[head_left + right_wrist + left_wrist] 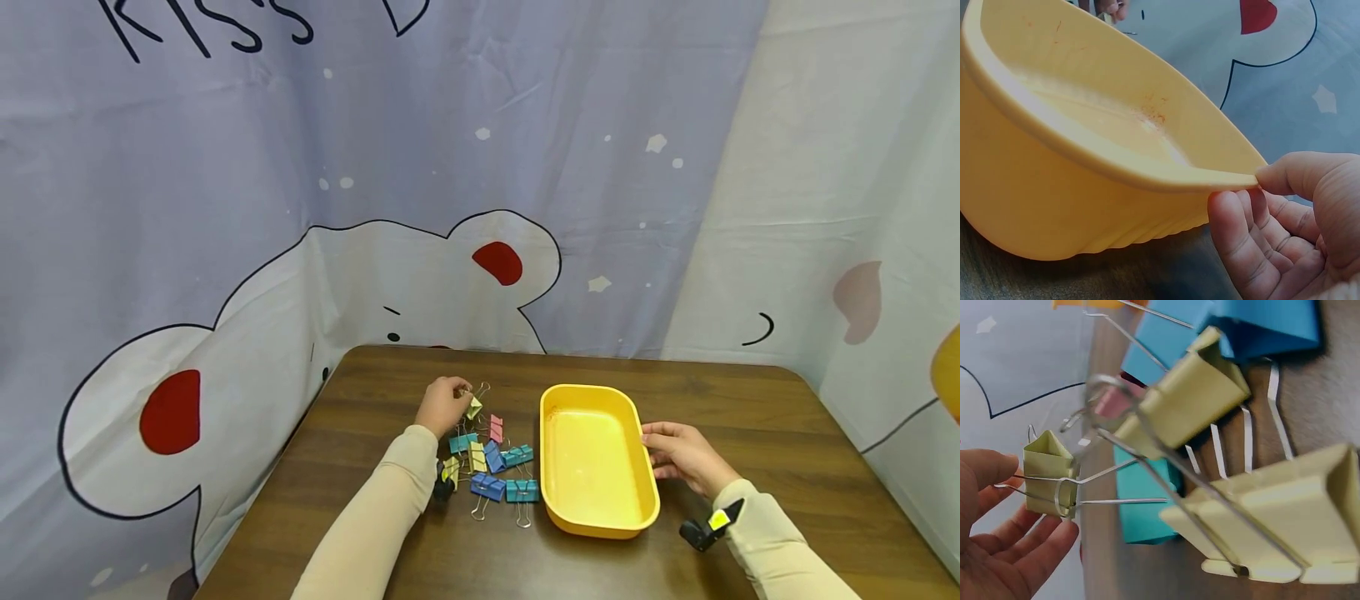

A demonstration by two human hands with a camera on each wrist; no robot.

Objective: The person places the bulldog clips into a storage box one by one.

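In the head view my left hand (442, 406) is at the far end of a loose group of binder clips. Its thumb and fingers pinch a pale yellow binder clip (1047, 480), which stands upright in the left wrist view. Nearby lie a pink binder clip (497, 428), several teal ones, including a teal binder clip (522, 491), a blue binder clip (487, 487) and another yellow binder clip (477, 457). At the right side of a yellow plastic bin (592, 462), my right hand (684, 456) pinches the rim between thumb and fingers, as the right wrist view shows.
The wooden table (750, 400) carries the bin just right of the clips. A printed curtain (420, 150) hangs behind the table and along its sides. Dark wrist cameras, such as the right wrist camera (705, 532), sit on both sleeves.
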